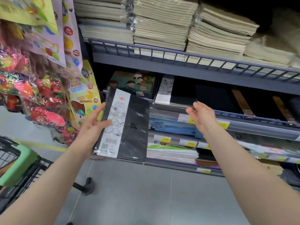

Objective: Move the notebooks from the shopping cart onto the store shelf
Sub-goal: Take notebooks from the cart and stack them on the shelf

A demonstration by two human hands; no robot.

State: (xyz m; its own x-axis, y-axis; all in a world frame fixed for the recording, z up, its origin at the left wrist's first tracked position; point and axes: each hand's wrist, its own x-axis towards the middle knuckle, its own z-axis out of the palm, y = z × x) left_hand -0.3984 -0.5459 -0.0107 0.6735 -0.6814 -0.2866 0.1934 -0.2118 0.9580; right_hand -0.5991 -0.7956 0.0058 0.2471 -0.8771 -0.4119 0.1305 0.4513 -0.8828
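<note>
A black notebook [134,125] in clear wrap, with a white label band down its left side, is held upright in front of the shelf. My left hand [93,125] grips its left edge from below. To its right, my right hand [201,116] hovers with fingers spread and nothing in it, close to the rail of the middle shelf [243,116]. On that shelf lie a similar black notebook [170,93], an illustrated one [131,82] and dark ones further right. The black wire shopping cart [21,169] shows at the lower left; its contents are hidden.
Tall stacks of cream-coloured notebooks [162,25] fill the upper shelf behind a wire rail. Lower shelves hold more wrapped paper goods with yellow price tags [164,140]. Bright packaged toys and bags [40,88] hang at the left. A grey tiled floor [146,195] lies below.
</note>
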